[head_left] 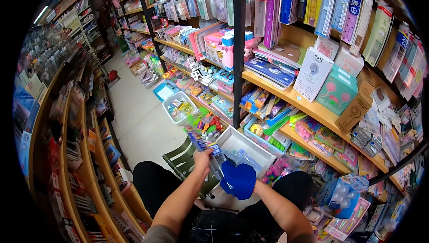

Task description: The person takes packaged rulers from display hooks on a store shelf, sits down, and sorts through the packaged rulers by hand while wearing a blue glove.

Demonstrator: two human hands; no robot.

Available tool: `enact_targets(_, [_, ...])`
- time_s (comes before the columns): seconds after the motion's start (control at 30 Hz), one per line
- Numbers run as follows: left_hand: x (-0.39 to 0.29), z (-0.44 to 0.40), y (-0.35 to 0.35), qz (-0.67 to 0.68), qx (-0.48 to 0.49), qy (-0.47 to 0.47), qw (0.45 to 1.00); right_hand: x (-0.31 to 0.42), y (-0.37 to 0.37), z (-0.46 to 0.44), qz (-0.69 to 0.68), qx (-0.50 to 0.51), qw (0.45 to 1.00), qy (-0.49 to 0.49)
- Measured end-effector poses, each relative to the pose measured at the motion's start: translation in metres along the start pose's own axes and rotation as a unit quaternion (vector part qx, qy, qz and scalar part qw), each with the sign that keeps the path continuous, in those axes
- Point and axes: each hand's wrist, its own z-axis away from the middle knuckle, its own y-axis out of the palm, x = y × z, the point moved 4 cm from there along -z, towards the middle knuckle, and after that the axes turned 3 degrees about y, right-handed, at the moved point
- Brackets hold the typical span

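My left hand (203, 160) is closed around a narrow clear package with a blue printed header (196, 139); it looks like a packaged ruler, though blur hides the detail. A bunched blue cloth (239, 179) covers most of my right hand (256, 188), which grips it against the lower end of the package. Just beyond both hands stands a white tray (263, 164) with clear plastic packages (242, 157) inside. A dark green slatted stool (178, 151) is partly behind my left forearm.
Packaged rulers (326, 8) hang on the rack at upper right. A white fan box (314, 74) and a green box (338, 91) stand on the shelf below. A white bin (178, 108) sits on the floor. Wooden shelves (67, 153) line the left side.
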Motion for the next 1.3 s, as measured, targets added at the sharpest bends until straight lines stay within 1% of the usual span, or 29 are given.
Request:
enact_targets(0.07, [-0.001,-0.015,-0.017,-0.001,-0.021,0.003,1.0,-0.007,0.005,-0.004,0.04,0.034,0.998,-0.016])
enact_targets(0.13, [0.006,-0.017,-0.024,0.023,0.008,-0.012,1.0,-0.012,0.008,-0.009,0.056,0.055,0.997,-0.017])
enact_targets(0.2, [0.002,0.01,-0.01,0.044,0.045,-0.024,0.998,-0.014,0.01,-0.012,0.064,0.067,0.996,-0.016])
enact_targets(0.23, [0.009,0.019,-0.007,0.007,0.058,-0.016,0.998,-0.014,0.011,-0.013,0.07,0.07,0.995,-0.015])
enact_targets(0.27, [0.02,0.023,-0.003,0.014,0.094,-0.058,0.994,-0.014,0.012,-0.014,0.074,0.072,0.995,-0.015])
enact_targets(0.33, [0.029,0.027,-0.002,0.031,0.147,-0.113,0.982,-0.016,0.012,-0.014,0.079,0.072,0.994,-0.016])
enact_targets(0.4, [0.028,0.026,-0.002,0.026,0.154,-0.145,0.977,-0.018,0.014,-0.012,0.08,0.074,0.994,-0.013])
enact_targets(0.43, [0.025,0.027,-0.002,0.051,0.128,-0.142,0.98,-0.019,0.015,-0.011,0.083,0.075,0.994,-0.012])
enact_targets(0.53, [0.016,0.007,-0.013,0.072,0.135,-0.124,0.98,-0.023,0.013,-0.012,0.087,0.076,0.993,-0.009])
enact_targets(0.57, [0.006,0.002,-0.019,0.052,0.092,-0.105,0.989,-0.024,0.011,-0.013,0.086,0.074,0.993,-0.008])
enact_targets(0.6, [0.008,-0.015,-0.032,0.018,0.078,-0.081,0.993,-0.025,0.01,-0.015,0.084,0.072,0.994,-0.008])
enact_targets(0.67, [0.009,-0.04,-0.061,-0.169,0.036,-0.038,0.984,-0.027,0.007,-0.017,0.084,0.066,0.994,-0.007])
enact_targets(0.7, [0.013,-0.045,-0.073,-0.227,0.013,-0.05,0.973,-0.027,0.005,-0.018,0.084,0.063,0.994,-0.009])
enact_targets(0.77, [0.023,-0.048,-0.093,-0.338,-0.032,-0.075,0.937,-0.028,0.003,-0.021,0.084,0.05,0.995,-0.01])
enact_targets(0.87, [0.041,-0.047,-0.105,-0.419,-0.029,-0.082,0.904,-0.031,-0.001,-0.024,0.086,0.024,0.996,-0.013])
enact_targets(1.0, [0.062,-0.053,-0.115,-0.437,-0.038,-0.097,0.893,-0.035,-0.004,-0.029,0.085,-0.035,0.996,-0.02])
enact_targets(1.03, [0.065,-0.053,-0.115,-0.417,-0.045,-0.105,0.902,-0.036,-0.005,-0.03,0.083,-0.053,0.995,-0.023])
enact_targets(1.17, [0.054,-0.044,-0.102,-0.39,0.018,-0.115,0.913,-0.038,-0.014,-0.032,0.098,-0.137,0.984,-0.057])
enact_targets(1.23, [0.037,-0.023,-0.082,-0.359,0.082,-0.076,0.927,-0.036,-0.017,-0.032,0.135,-0.172,0.971,-0.093])
enact_targets(1.3, [0.011,0.013,-0.053,-0.333,0.134,-0.051,0.932,-0.031,-0.015,-0.033,0.2,-0.186,0.953,-0.133])
